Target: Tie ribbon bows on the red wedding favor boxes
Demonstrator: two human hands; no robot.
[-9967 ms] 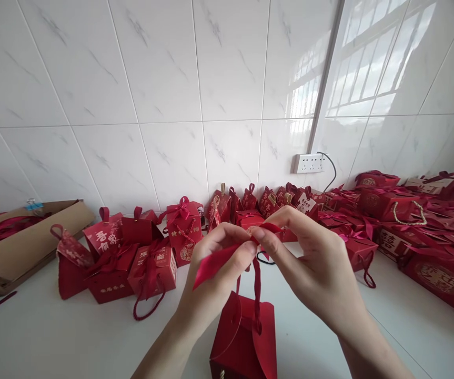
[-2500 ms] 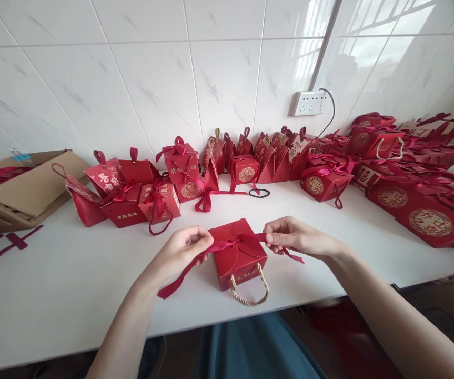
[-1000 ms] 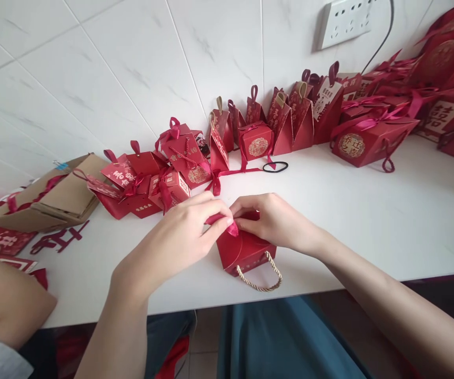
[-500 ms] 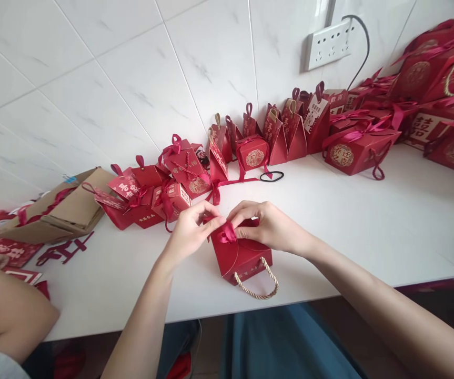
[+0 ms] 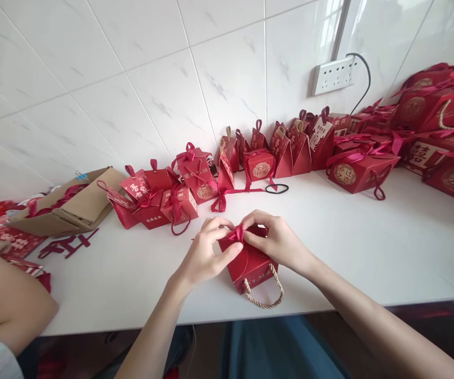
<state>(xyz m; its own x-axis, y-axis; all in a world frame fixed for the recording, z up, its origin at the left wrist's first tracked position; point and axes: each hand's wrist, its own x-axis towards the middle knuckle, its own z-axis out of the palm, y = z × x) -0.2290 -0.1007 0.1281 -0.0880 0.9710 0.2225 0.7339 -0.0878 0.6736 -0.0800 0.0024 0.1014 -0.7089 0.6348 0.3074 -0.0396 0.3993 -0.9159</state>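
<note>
While the tabletop (image 5: pixel 349 252) passes beneath your forearms (image 5: pixel 361 309), angled inward over its near edge, the red box (image 5: pixel 250 261) sits close to that edge. Your right hand (image 5: pixel 280 239) arches over its top, fingers bent; your left hand (image 5: pixel 210 248) curls opposite, thumb extended. Both narrow around the ribbon bow (image 5: pixel 237 233); a firm pinch cannot be confirmed.

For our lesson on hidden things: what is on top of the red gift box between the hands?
A crimson ribbon sits on the red gift box, with the left hand and right hand around it. The hands hide parts of both ribbon and box top.
</note>
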